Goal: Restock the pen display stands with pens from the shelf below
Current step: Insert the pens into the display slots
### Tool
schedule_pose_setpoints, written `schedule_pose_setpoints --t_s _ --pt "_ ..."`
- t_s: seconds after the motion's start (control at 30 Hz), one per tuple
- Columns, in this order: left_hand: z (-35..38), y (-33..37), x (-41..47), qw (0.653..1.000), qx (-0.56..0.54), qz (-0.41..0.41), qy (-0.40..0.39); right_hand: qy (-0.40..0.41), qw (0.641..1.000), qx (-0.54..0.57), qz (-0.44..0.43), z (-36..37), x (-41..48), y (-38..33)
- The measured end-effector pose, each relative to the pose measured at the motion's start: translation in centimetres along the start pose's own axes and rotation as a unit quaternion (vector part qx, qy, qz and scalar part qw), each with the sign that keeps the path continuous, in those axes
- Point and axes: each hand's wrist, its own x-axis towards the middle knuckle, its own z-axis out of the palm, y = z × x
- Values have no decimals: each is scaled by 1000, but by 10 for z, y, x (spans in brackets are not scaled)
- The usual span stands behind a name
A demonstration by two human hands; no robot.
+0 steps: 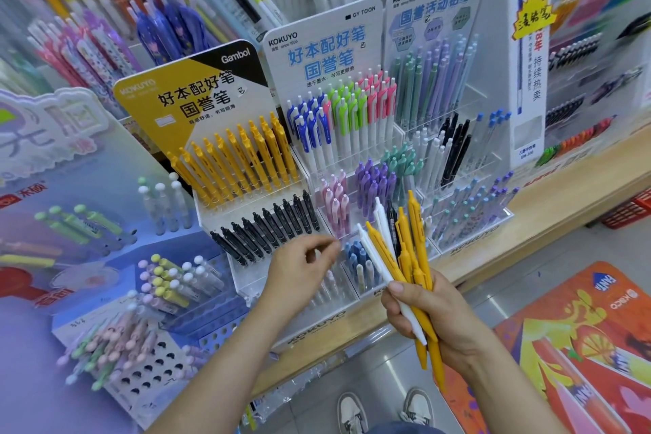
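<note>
Head view. My right hand (433, 321) grips a pen bundle (421, 240) of yellow, white and one black, at 5 o'clock of the Gambol stand (197, 95). My left hand (299, 268) is curled at 6 o'clock of the black row (267, 229), blurred; I cannot tell whether it pinches anything. The yellow row (236, 158) looks full. Judgement: the bundle is still unslotted, so the task is mid-way.

I note a light wooden counter (549, 208) running across the view, slanting down to the left; below it, a grey glossy floor (380, 373) carries pale reflections. An orange printed mat (581, 328) lies at right; a red crate (630, 211) sits under the counter's far end; lighting is bright and even.
</note>
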Motion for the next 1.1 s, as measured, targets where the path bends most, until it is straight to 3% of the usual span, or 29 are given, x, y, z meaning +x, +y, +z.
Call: schedule_pose_setpoints --t_s 0.07,0.13,0.27,0.4,0.5,0.6,0.7,0.87,0.97,1.1 --pt "-10 21 -5 971 -229 -61 -21 -3 1000 0 1 1 1 0" --pt "-17 34 -10 937 -336 -66 -66 -7 1000 0 3 3 2 0" --pt "-17 44 -15 925 -357 -53 -115 -21 1000 -5 12 8 4 -2" --pt "-17 46 -17 915 -389 -71 -81 -24 999 -14 22 7 5 -1" --pt "-27 47 -16 918 -391 -65 -7 9 999 -47 18 2 3 -1" --pt "-44 43 -12 931 -352 -51 80 79 994 -74 0 -11 1 -1" --pt "-50 34 -10 966 -235 -20 107 116 990 -77 -20 -19 -2 -7" --pt "-36 22 -11 994 -80 46 54 133 989 -56 -36 -25 -4 -10" --pt "-22 16 -7 995 12 103 16 127 990 -59 -29 -22 -5 -7" --pt "-5 6 1 991 67 113 -14 127 990 -54 -21 -19 -7 -2"
